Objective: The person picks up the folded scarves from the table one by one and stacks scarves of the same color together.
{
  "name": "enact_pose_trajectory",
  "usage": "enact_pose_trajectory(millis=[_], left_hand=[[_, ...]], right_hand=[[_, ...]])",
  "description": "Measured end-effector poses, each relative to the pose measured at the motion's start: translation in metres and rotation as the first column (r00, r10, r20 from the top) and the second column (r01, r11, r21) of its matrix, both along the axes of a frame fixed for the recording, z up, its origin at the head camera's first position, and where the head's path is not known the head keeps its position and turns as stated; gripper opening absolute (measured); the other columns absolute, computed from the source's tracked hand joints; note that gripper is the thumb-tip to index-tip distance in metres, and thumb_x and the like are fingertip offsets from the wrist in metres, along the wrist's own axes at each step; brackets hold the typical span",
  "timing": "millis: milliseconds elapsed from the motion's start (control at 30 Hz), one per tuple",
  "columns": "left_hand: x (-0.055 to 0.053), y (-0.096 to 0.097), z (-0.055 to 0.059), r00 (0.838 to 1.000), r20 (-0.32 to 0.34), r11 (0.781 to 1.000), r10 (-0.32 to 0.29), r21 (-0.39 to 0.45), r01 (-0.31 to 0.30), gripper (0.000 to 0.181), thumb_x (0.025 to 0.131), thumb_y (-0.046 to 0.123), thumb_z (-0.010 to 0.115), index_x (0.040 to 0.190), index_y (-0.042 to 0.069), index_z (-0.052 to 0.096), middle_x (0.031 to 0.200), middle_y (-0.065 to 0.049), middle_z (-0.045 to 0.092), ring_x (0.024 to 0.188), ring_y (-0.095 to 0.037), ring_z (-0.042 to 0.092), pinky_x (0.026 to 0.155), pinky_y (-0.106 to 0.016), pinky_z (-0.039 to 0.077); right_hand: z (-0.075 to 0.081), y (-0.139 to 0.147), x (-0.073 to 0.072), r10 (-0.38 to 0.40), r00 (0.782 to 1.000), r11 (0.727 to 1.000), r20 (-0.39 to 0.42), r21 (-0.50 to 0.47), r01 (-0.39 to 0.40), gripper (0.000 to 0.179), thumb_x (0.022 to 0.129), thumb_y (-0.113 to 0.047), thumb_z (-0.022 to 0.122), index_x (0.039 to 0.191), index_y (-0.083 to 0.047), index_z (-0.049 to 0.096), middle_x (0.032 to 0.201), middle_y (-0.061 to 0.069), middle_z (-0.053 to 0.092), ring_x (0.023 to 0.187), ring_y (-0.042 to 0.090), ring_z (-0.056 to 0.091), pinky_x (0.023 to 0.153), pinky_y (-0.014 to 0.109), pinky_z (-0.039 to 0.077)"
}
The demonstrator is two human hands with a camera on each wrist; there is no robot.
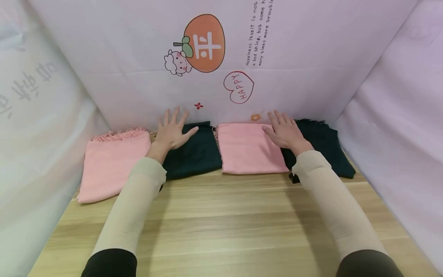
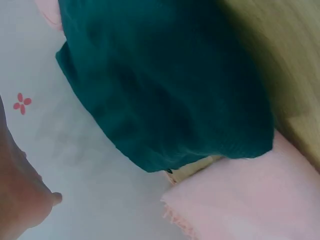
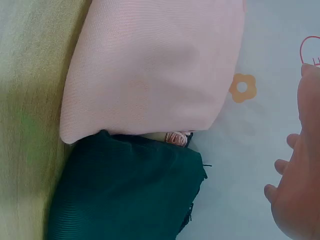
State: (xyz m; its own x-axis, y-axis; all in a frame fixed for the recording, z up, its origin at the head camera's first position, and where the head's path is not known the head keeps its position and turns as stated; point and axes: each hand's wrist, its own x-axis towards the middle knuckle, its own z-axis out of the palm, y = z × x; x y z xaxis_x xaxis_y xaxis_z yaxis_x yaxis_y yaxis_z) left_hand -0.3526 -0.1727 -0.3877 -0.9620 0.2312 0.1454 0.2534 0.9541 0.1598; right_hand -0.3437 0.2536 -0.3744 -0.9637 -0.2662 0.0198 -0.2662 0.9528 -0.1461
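Four folded cloths is more than I count, so several folded scarves lie in a row along the back of the table. My left hand (image 1: 171,132), fingers spread, is over the left dark green scarf (image 1: 194,157), with the fringed pink scarf (image 1: 114,161) just to its left. My right hand (image 1: 285,130) has its fingers extended where the right pink scarf (image 1: 250,150) meets the right dark green scarf (image 1: 322,146). Both hands hold nothing. In the left wrist view the green scarf (image 2: 165,85) fills the middle; in the right wrist view the pink scarf (image 3: 155,65) lies beside the green one (image 3: 125,190).
A white printed cloth (image 1: 138,57) hangs as a back wall behind the scarves. More white cloth closes in the left side (image 1: 41,134) and right side (image 1: 398,115). The wooden table (image 1: 225,223) stretches in front, below my forearms.
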Motion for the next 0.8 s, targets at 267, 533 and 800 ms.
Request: enact_pose_trajectory(millis=[267,533,800], left_hand=[[0.006,0.012,0.004,0.999,0.003,0.998,-0.033,0.049,0.033,0.090,0.096,0.079,0.033,0.166,0.027,0.012,0.172,-0.011,0.004,0.154,-0.047,0.002,0.118,-0.071,0.009],[0.010,0.020,0.001,0.998,-0.039,0.993,-0.058,0.105,0.062,0.087,0.097,0.074,0.042,0.166,0.028,0.015,0.169,-0.013,0.013,0.152,-0.046,0.013,0.117,-0.070,0.017],[0.010,0.026,-0.005,0.996,-0.020,0.983,-0.083,0.163,0.086,0.086,0.097,0.072,0.045,0.165,0.029,0.015,0.169,-0.012,0.015,0.151,-0.045,0.017,0.117,-0.071,0.017]], right_hand=[[-0.002,0.010,0.003,0.005,1.000,0.995,0.017,-0.102,-0.004,0.077,0.108,-0.057,0.029,0.166,-0.013,0.001,0.170,0.022,-0.002,0.154,0.047,0.000,0.121,0.065,0.006],[-0.004,0.020,0.008,0.001,1.000,0.982,0.027,-0.191,0.004,0.080,0.107,-0.057,0.035,0.166,-0.014,0.003,0.170,0.022,0.000,0.153,0.049,0.004,0.117,0.071,0.013],[-0.007,0.024,0.010,0.002,0.998,0.972,0.057,-0.237,0.012,0.080,0.108,-0.051,0.040,0.165,-0.009,0.003,0.169,0.024,-0.001,0.153,0.050,0.005,0.115,0.072,0.017]])
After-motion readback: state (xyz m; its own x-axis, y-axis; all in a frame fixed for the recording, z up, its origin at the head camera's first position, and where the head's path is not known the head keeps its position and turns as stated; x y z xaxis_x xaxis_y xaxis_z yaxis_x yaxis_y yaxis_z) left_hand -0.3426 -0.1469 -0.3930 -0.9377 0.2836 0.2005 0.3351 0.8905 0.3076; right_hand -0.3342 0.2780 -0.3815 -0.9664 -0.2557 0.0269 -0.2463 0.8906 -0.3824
